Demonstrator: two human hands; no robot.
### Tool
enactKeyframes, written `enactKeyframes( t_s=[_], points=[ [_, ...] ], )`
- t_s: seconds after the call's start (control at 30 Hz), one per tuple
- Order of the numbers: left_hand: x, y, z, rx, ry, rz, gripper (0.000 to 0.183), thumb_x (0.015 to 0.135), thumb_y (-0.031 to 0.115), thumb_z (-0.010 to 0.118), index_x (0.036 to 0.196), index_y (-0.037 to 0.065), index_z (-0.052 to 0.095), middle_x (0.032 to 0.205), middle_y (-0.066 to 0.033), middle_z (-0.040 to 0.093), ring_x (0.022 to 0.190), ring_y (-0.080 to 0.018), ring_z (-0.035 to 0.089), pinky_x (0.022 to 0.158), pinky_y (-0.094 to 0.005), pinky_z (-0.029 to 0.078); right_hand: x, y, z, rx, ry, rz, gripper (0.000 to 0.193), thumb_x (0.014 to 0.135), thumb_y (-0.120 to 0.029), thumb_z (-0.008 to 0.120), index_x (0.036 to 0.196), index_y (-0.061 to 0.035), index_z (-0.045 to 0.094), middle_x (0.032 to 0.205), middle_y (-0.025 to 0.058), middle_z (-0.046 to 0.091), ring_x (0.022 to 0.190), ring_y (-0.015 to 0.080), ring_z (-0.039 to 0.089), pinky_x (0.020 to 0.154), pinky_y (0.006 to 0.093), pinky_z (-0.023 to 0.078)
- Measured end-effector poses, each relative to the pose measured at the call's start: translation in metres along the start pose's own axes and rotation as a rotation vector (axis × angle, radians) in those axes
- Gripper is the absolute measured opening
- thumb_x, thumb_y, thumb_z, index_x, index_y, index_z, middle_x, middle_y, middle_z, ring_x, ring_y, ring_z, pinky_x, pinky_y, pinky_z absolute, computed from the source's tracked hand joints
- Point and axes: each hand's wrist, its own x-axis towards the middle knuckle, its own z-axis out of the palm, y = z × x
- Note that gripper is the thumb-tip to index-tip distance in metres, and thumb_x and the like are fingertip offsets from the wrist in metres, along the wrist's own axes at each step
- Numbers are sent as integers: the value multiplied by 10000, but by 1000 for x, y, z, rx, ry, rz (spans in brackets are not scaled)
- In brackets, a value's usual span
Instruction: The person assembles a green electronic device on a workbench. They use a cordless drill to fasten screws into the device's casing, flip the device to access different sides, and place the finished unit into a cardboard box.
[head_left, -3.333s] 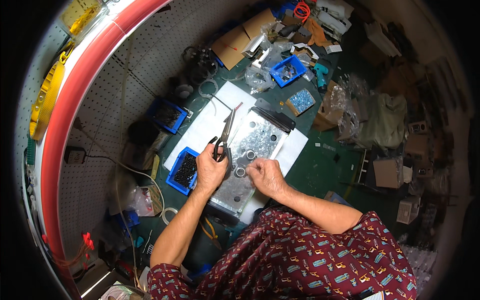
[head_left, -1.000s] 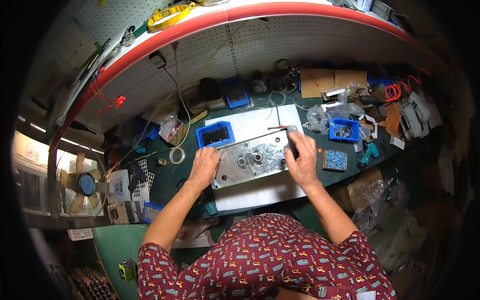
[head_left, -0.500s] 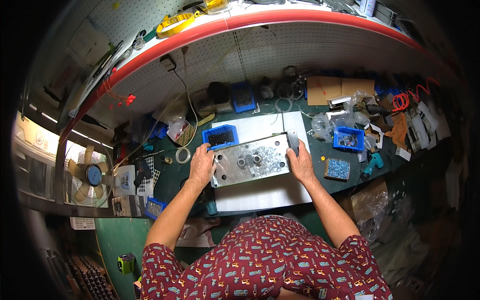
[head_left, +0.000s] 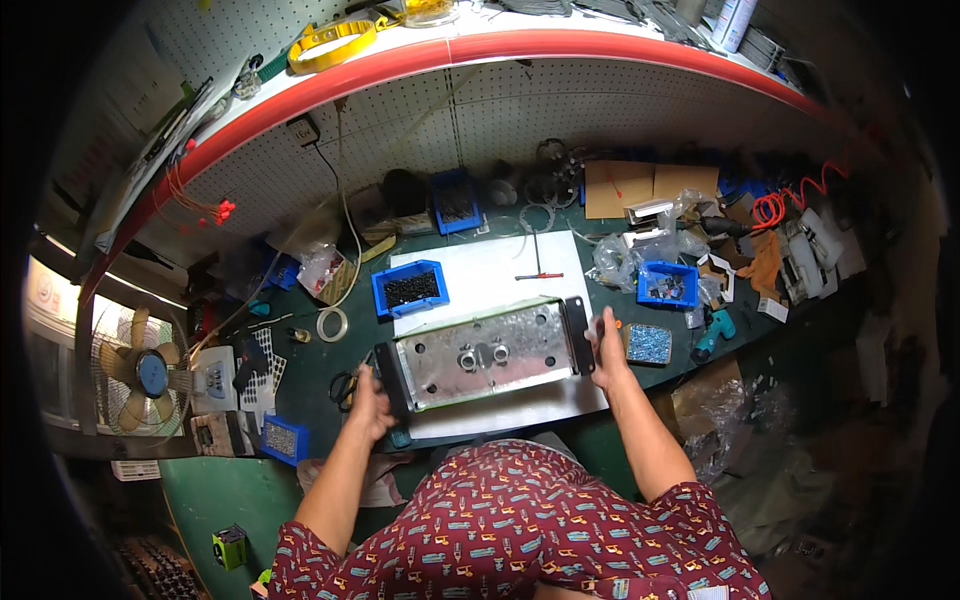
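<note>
A silver metal box (head_left: 495, 355) with round holes and two short round posts in its face lies slightly tilted over the white sheet (head_left: 480, 265). Black end pieces, one at the left (head_left: 392, 380) and one at the right (head_left: 579, 336), flank it. My right hand (head_left: 608, 352) is open beside the right end piece, its fingers stretched upward. On the other side, my left hand (head_left: 370, 408) is just off the left end piece with fingers loosely apart. Black-handled scissors (head_left: 343, 390) lie partly hidden by that hand. Whether either palm touches the box is unclear.
Behind the box are a blue bin of small black parts (head_left: 411, 290) and a red-handled tool (head_left: 540, 276). To the right stand a tray of blue screws (head_left: 649, 344), another blue bin (head_left: 668, 285) and a teal power drill (head_left: 714, 335). A fan (head_left: 150, 372) stands left.
The box has come nearer to me, and both its black ends now show. My hands have loosened from its ends. The red-handled tool behind it has come into sight.
</note>
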Motion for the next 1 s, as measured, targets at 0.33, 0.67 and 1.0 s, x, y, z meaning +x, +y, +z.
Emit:
enactKeyframes(
  t_s=[0.33,0.67,1.0],
  points=[
    [18,-83,46,-331,-457,-345,917,953,841,321,1499,137,535,1410,-173,624,1220,-355,629,1022,-527,524,-9,42,-43,-76,-252,500,860,986,-785,388,1449,-89,584,1349,164,669,1136,328,688,973,463,569],
    [37,-113,38,-195,-491,-280,1008,944,872,258,1553,93,456,1459,-180,581,1276,-345,607,1045,-503,518,5,61,-75,-182,-313,580,907,933,-842,424,1379,-82,642,1269,144,708,1110,260,703,958,420,575],
    [100,-83,50,-468,-807,-203,916,988,787,255,1580,107,417,1572,-160,477,1323,-386,552,1095,-565,450,27,27,-35,-89,-430,671,1060,851,-931,411,1492,-99,555,1441,155,624,1240,306,657,1057,490,515]
  ],
)
